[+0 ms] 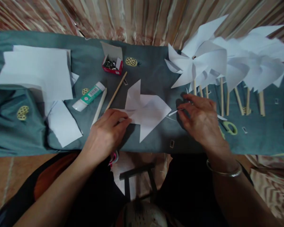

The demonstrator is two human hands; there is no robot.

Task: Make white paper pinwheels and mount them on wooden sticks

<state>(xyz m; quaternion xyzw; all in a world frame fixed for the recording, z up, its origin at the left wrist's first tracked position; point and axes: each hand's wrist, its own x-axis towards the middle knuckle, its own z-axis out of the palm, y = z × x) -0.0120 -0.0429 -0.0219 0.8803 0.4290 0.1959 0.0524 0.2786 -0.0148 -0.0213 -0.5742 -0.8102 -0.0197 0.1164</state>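
A folded white paper pinwheel (150, 110) lies on the cloth in front of me, its points sticking out on several sides. My left hand (109, 130) is closed on its left point, thumb and fingers pinched together. To the right of the pinwheel, my right hand (200, 118) pinches a thin white paper strip (173, 113) near the pinwheel's right corner. Past the left fingers lies a thin wooden stick (117, 90). A white rolled paper stick (100, 105) and a glue tube (90, 96) with a green label rest left of it.
Finished pinwheels (209, 60) on sticks overlap at the right. White paper sheets (38, 71) are stacked at the left. A small red box (112, 65) of metal pins stands open at the back. Green-handled scissors (230, 127) lie partly behind my right wrist.
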